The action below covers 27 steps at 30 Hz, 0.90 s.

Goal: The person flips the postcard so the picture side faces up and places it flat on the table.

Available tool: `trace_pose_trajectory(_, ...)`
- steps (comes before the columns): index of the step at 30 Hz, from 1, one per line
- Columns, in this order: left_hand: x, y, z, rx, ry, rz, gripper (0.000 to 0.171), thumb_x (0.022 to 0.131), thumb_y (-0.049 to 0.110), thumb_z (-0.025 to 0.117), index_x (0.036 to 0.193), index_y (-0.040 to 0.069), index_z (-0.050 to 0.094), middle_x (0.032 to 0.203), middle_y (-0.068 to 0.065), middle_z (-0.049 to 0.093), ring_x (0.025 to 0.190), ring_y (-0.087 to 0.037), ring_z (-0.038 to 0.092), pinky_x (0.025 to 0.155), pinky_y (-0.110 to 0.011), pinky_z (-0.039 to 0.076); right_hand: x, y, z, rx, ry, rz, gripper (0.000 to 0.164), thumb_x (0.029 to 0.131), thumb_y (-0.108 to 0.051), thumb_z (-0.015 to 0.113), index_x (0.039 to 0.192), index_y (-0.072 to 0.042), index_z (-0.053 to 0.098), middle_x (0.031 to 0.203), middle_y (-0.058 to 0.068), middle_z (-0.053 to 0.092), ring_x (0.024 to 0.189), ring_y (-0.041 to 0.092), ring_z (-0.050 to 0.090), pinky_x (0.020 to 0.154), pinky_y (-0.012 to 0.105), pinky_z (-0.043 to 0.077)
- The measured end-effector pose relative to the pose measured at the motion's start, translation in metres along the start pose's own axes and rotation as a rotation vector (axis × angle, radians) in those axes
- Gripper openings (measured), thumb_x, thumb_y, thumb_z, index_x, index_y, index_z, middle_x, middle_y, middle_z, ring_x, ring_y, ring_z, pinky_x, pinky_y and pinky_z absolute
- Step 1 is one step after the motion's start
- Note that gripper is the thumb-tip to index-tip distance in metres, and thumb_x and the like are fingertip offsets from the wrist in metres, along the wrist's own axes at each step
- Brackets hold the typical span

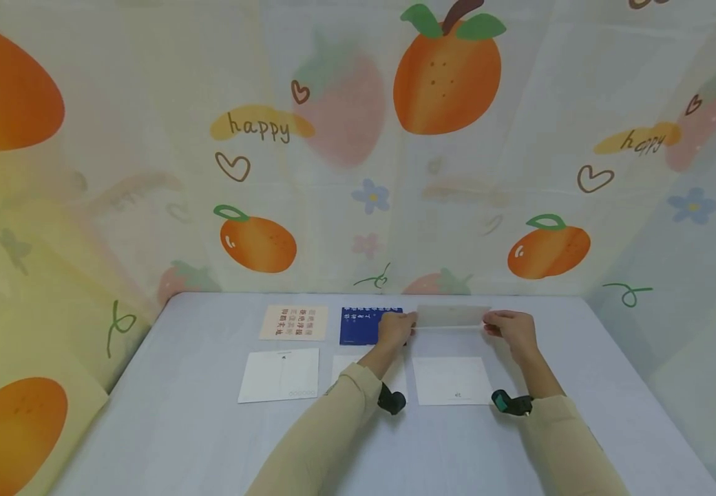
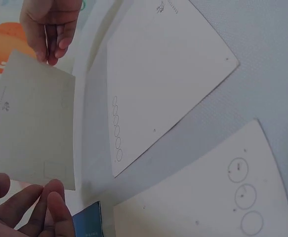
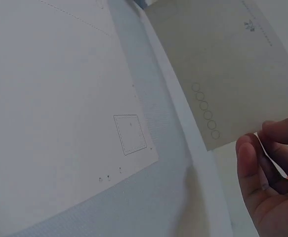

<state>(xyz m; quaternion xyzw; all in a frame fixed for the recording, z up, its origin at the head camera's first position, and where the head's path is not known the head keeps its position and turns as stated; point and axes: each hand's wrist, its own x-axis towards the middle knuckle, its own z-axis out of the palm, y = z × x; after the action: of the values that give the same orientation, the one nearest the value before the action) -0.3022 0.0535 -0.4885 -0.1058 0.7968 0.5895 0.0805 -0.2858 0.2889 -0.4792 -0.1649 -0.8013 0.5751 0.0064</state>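
A postcard (image 1: pixel 453 316) is held up over the far part of the table, its blank-looking back with small printing toward me. My left hand (image 1: pixel 396 329) pinches its left edge, and my right hand (image 1: pixel 513 331) pinches the right edge between thumb and fingers. In the right wrist view a column of small circles shows on the postcard (image 3: pixel 223 74), near its corner. Just left of it lies a blue card (image 1: pixel 358 329) with white lettering, partly covered by my left hand. Nearer me, below the held postcard, a white postcard (image 1: pixel 452 379) lies flat on the table.
At the back left lies a cream card (image 1: pixel 294 323) with brown and red lettering. In front of it is another white postcard (image 1: pixel 279 375); a further white postcard (image 1: pixel 341 365) is partly hidden by my left forearm. A fruit-printed curtain (image 1: pixel 358 207) hangs behind the white table (image 1: pixel 166 413).
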Motion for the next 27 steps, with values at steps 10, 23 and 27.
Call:
trace_pose_trajectory(10,0.0008,-0.0004,-0.0003,-0.054,-0.007,-0.009,0.035,0.096,0.029,0.056,0.106,-0.001,0.072,0.092,-0.009,0.073,0.083,-0.016,0.068,0.066,-0.025,0.048,0.0003,-0.0011,-0.0012,0.093,-0.055,-0.020,0.040,0.098,-0.016,0.057,0.124,0.015,0.056,0.082,-0.007,0.070,0.071,0.005,0.067,0.069,0.016,0.056)
trace_pose_trajectory(23,0.0001,0.0023,-0.0061,-0.071,-0.012,-0.007,0.034,0.094,0.029,0.059,0.112,0.002,0.071,0.103,-0.015,0.072,0.089,-0.018,0.066,0.085,-0.034,0.054,-0.0032,-0.0022,-0.0059,0.327,-0.161,0.096,0.027,0.097,-0.022,0.059,0.111,0.000,0.066,0.077,-0.007,0.071,0.073,0.008,0.068,0.070,0.018,0.056)
trace_pose_trajectory(27,-0.0002,0.0010,-0.0074,-0.096,-0.029,0.001,0.033,0.093,0.026,0.060,0.109,0.000,0.071,0.095,-0.010,0.072,0.082,-0.015,0.064,0.078,-0.030,0.054,-0.0012,-0.0018,-0.0055,0.316,-0.138,0.157,0.015,0.094,-0.020,0.065,0.101,-0.007,0.068,0.075,-0.006,0.069,0.072,0.010,0.066,0.069,0.018,0.056)
